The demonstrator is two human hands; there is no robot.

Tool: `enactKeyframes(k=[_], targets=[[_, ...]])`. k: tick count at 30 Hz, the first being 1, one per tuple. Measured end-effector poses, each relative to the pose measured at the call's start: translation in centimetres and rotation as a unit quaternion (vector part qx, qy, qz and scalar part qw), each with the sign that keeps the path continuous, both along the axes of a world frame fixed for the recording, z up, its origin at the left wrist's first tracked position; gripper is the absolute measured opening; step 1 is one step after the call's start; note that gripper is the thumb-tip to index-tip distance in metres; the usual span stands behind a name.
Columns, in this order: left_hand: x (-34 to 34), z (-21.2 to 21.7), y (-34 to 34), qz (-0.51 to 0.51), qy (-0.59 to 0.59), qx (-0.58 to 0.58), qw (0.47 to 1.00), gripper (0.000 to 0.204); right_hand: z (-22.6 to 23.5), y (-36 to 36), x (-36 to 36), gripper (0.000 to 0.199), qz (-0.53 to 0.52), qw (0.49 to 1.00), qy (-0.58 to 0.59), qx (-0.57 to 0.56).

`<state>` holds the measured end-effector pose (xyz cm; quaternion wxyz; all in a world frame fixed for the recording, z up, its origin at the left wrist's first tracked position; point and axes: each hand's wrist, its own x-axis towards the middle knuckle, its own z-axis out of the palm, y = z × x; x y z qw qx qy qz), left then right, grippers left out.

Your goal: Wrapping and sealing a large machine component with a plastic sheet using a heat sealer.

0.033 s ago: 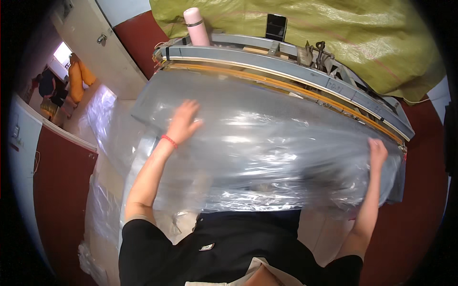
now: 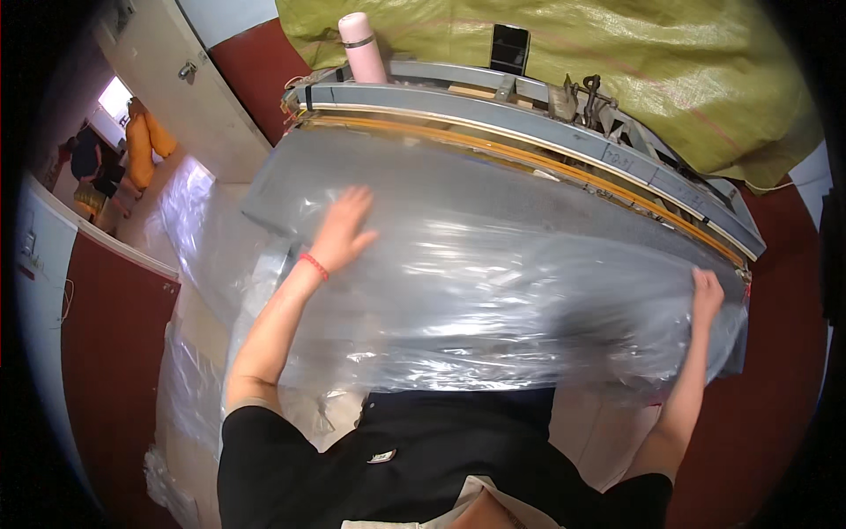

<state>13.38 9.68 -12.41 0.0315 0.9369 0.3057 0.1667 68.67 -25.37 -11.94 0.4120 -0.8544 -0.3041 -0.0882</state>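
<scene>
A wide sheet of clear plastic film [image 2: 476, 291] is spread over a grey work surface [image 2: 379, 163], wrinkled and shiny toward my body. My left hand [image 2: 345, 231], a red bracelet at its wrist, lies flat on the film at the left with its fingers stretched out. At the far right, my right hand [image 2: 707, 295] is closed, pinching the film near its upper edge. From there the film is drawn fairly taut across the surface. Its lower part hangs in front of my waist.
Behind the surface runs a long grey metal frame [image 2: 546, 119] with an orange strip [image 2: 493, 145]. On it stand a pink bottle [image 2: 363, 53] and a phone [image 2: 509, 49]. A metal clamp [image 2: 592, 99] sits farther right. More film [image 2: 198, 238] trails left toward an open door [image 2: 194, 79]; another person [image 2: 92, 159] is beyond.
My right hand has come slightly nearer and to the right, and the film's upper edge has shifted toward me with it. My left hand has barely moved.
</scene>
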Motion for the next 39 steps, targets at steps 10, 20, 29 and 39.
enactKeyframes(k=[10, 20, 29, 39], targets=[[2.0, -0.2, 5.5, 0.208, -0.005, 0.046, 0.977, 0.046, -3.2, -9.6, 7.6, 0.021, -0.049, 0.993, -0.085, -0.066], [27.1, 0.9, -13.6, -0.191, -0.014, -0.382, 0.904, 0.026, -2.0, -9.3, 6.2, 0.023, -0.134, 0.985, -0.054, -0.099], [27.5, 1.5, -9.6, -0.279, -0.217, -0.802, 0.483, 0.022, -1.6, -9.3, 5.8, 0.022, -0.138, 0.984, -0.061, -0.099], [0.2, 10.5, 6.3, 0.049, -0.593, -0.402, 0.696, 0.019, -2.1, -9.4, 6.6, 0.021, -0.096, 0.99, -0.051, -0.093]])
